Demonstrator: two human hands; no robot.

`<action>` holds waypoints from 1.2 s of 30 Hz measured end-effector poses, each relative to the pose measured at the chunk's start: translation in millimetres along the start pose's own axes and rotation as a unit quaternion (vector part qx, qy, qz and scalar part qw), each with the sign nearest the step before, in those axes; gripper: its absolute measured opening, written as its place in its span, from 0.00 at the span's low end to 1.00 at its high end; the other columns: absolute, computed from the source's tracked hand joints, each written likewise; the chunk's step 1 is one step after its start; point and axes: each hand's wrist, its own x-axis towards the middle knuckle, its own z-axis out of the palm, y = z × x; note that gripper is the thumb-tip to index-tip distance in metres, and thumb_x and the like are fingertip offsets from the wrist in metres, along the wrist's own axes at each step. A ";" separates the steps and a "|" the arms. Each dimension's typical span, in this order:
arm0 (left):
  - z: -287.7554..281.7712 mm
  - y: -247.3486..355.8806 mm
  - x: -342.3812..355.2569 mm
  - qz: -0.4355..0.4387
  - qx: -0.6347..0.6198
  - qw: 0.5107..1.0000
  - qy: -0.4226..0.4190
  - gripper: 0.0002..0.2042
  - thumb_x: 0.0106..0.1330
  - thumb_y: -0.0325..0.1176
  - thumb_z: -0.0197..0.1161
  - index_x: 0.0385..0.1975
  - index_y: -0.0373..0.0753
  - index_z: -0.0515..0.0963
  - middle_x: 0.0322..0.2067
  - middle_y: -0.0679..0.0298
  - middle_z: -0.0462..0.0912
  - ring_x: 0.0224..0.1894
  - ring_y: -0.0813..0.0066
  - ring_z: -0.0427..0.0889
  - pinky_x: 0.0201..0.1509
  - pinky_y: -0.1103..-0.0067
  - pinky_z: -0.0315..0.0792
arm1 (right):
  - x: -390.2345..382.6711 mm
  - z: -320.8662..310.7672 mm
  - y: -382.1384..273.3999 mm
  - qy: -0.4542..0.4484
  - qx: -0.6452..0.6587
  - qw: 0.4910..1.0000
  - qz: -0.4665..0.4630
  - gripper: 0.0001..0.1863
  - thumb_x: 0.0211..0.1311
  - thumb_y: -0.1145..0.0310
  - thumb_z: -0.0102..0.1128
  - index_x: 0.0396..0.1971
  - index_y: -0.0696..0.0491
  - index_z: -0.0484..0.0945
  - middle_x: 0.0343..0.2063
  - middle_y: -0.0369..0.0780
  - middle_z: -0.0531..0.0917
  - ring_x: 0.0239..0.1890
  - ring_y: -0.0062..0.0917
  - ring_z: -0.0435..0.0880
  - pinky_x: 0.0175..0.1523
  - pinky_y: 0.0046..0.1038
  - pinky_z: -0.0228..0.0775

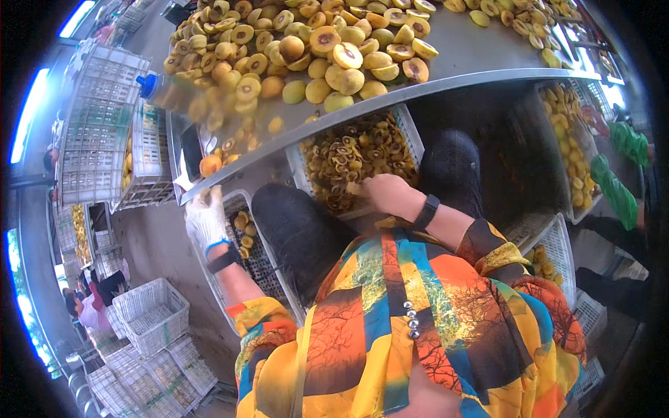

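Observation:
My left hand [207,217], in a white glove, is at the near left corner of the metal table [446,85]. Its fingers are curled together close to the edge; what they hold, if anything, is hidden. My bare right hand [391,194] is closed over a white crate [298,169] between my knees, with a small yellowish-brown bit at its fingertips that I cannot make out. Small brown and yellow cut fruit pieces [348,157] fill that crate. Halved yellow peach-like fruit [327,42] lies heaped on the tabletop, and an orange fruit [210,165] sits near my left hand.
Beside my left leg stands a crate [261,240] holding a few fruit pieces. White crates [97,125] are stacked at left, and others [150,313] lower left. A bottle with a blue cap [146,85] lies by the heap. At right, green sleeves [617,188] of another person are near a fruit-filled crate [568,146].

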 end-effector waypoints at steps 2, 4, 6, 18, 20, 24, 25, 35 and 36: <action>-12.2 46.4 1.0 -0.044 -0.103 0.993 -0.037 0.16 0.57 0.43 0.58 0.40 0.39 0.79 0.34 0.58 0.82 0.37 0.67 0.81 0.42 0.75 0.71 | 3.9 2.9 2.3 0.028 -0.013 0.999 -0.038 0.09 0.47 0.67 0.59 0.22 0.59 0.74 0.21 0.49 0.78 0.27 0.41 0.79 0.32 0.36 0.72; 15.1 84.7 18.7 0.118 -0.160 0.979 -0.051 0.17 0.58 0.44 0.56 0.42 0.40 0.77 0.35 0.57 0.81 0.38 0.62 0.80 0.43 0.72 0.71 | 5.1 5.5 3.0 0.074 0.016 0.997 -0.010 0.09 0.47 0.68 0.58 0.23 0.58 0.72 0.18 0.49 0.77 0.24 0.42 0.79 0.29 0.38 0.72; 28.5 159.4 19.9 0.214 -0.114 0.965 -0.097 0.22 0.56 0.51 0.53 0.46 0.44 0.75 0.41 0.55 0.79 0.43 0.63 0.79 0.48 0.74 0.69 | 0.0 -18.2 -4.8 0.151 0.101 0.982 0.048 0.10 0.48 0.69 0.58 0.26 0.58 0.70 0.18 0.50 0.77 0.23 0.44 0.78 0.29 0.39 0.71; 86.7 261.4 -0.3 0.255 -0.124 0.948 -0.143 0.15 0.48 0.38 0.59 0.36 0.41 0.73 0.32 0.50 0.79 0.36 0.53 0.79 0.40 0.65 0.72 | -23.1 -65.0 18.1 0.368 0.309 0.870 0.111 0.15 0.54 0.62 0.59 0.29 0.59 0.69 0.21 0.46 0.77 0.18 0.36 0.76 0.22 0.30 0.67; 74.2 242.8 -21.0 0.324 -0.140 0.935 -0.021 0.05 0.52 0.33 0.58 0.27 0.41 0.73 0.24 0.55 0.78 0.28 0.55 0.78 0.31 0.67 0.72 | -13.7 -82.9 11.8 0.275 0.522 0.790 0.167 0.16 0.57 0.59 0.57 0.29 0.58 0.69 0.20 0.41 0.77 0.14 0.24 0.75 0.18 0.23 0.64; 60.2 234.7 -41.4 0.371 -0.112 0.922 -0.015 0.08 0.53 0.36 0.61 0.31 0.43 0.75 0.28 0.58 0.78 0.30 0.57 0.79 0.33 0.68 0.72 | 20.4 -101.2 9.6 0.249 0.585 0.751 0.179 0.17 0.60 0.56 0.54 0.31 0.57 0.68 0.17 0.35 0.75 0.11 0.14 0.70 0.13 0.18 0.60; 61.8 229.7 -39.2 0.343 -0.118 0.932 -0.024 0.09 0.53 0.36 0.61 0.32 0.43 0.75 0.29 0.58 0.78 0.31 0.57 0.79 0.34 0.68 0.72 | 25.0 -102.2 7.0 0.255 0.564 0.765 0.177 0.17 0.59 0.58 0.54 0.32 0.58 0.69 0.17 0.35 0.75 0.11 0.15 0.70 0.15 0.18 0.61; 97.1 290.3 -4.5 0.276 -0.015 0.942 -0.191 0.20 0.53 0.50 0.59 0.42 0.45 0.73 0.37 0.55 0.79 0.41 0.57 0.78 0.43 0.65 0.72 | -15.4 -72.4 29.5 0.360 0.443 0.802 0.175 0.13 0.55 0.64 0.56 0.29 0.61 0.72 0.19 0.37 0.76 0.20 0.19 0.75 0.27 0.23 0.68; 106.7 297.0 0.9 0.259 -0.027 0.942 -0.211 0.19 0.52 0.50 0.61 0.38 0.44 0.75 0.36 0.56 0.80 0.41 0.58 0.78 0.44 0.65 0.72 | -23.0 -72.1 28.1 0.353 0.461 0.791 0.194 0.13 0.55 0.64 0.56 0.30 0.60 0.72 0.19 0.37 0.76 0.20 0.19 0.74 0.27 0.23 0.68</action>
